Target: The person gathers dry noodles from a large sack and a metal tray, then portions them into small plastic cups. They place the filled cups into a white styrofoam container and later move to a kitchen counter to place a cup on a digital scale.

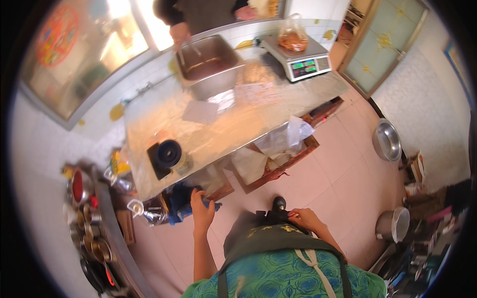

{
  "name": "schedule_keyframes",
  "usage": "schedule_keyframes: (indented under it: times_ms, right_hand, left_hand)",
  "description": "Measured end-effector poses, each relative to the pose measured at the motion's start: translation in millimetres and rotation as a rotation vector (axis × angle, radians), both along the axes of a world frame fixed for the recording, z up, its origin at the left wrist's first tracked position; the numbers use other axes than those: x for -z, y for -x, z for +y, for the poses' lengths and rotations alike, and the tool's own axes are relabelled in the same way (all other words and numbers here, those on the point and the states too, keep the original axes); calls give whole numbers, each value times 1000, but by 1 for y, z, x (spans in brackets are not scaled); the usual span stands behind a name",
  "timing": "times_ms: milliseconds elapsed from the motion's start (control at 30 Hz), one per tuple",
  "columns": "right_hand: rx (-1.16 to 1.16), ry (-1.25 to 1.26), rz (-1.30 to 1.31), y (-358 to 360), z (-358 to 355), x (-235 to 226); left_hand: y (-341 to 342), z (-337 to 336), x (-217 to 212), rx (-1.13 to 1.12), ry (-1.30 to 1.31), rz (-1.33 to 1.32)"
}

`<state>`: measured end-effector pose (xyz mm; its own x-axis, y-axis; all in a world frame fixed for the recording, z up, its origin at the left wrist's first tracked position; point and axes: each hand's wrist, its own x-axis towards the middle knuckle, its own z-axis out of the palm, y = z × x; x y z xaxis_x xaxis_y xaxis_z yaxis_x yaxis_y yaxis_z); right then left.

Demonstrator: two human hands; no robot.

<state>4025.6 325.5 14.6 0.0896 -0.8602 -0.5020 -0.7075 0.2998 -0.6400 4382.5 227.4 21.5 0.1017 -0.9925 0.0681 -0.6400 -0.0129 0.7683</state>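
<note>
My left hand [201,211] is beside the counter's front left corner, fingers apart, in front of a dark blue cloth [180,204]. Bits of the cloth show on both sides of that hand; whether the fingers touch it I cannot tell. At my waist, my right hand [305,218] has bent fingers closed on the edge of my dark apron [283,237]. On the counter [228,129], close to my left hand, stands a dark round-topped container [169,153]. An open drawer [278,171] holding papers and clear plastic juts out below the counter.
A person's hand [180,35] reaches through the window to a metal basin [208,69]. A scale [298,57] bears a bag of orange-brown food [293,39]. Pots and pans [92,228] line the left side. At right are a steel bowl [387,140] and a lined bin [392,224].
</note>
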Motion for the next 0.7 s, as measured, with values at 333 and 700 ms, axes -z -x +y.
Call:
schedule_keyframes:
  times_ms: [333,700]
  right_hand:
    - [24,88,-2,9,6,7]
    - [37,74,-20,32,39,10]
  left_hand:
    - [60,-19,-223,324,1018,427]
    - [132,-5,-362,683,1418,-181]
